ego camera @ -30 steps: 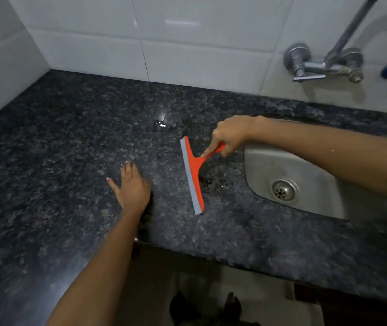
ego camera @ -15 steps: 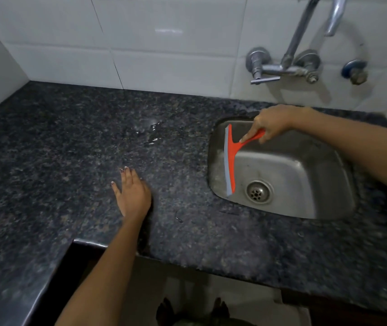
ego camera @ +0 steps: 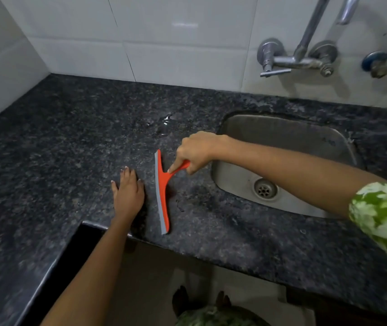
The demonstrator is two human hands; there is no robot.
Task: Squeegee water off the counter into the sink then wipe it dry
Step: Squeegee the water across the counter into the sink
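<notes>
On the counter (ego camera: 46,142), just left of the sink (ego camera: 288,137): the squeegee (ego camera: 162,191), orange plastic body with a grey rubber blade along its left edge, blade edge down on the granite and running roughly 12 to 6 o'clock.

Handling, as judged: light, rigid frame; blade strip soft and flexible, needs even downward pressure to seal against the stone. A wet handle may be slippery. The sensible hold is the short handle stub at 3 o'clock of the blade, which is where it is held.

Right hand (ego camera: 197,152) wrapped closed around that handle, forefinger extended along the neck. Left hand (ego camera: 129,191) flat on the counter, fingers spread lightly, just beside the blade at its 9 o'clock, not touching.

Water: a small shiny puddle (ego camera: 164,120) at about 12 o'clock of the squeegee, apart from it; faint droplets (ego camera: 179,205) at 3 o'clock.

Sink: steel basin, nothing in it but the drain (ego camera: 265,188); whether it is wet I cannot tell. Tap (ego camera: 298,57) on the tiled wall above.
</notes>
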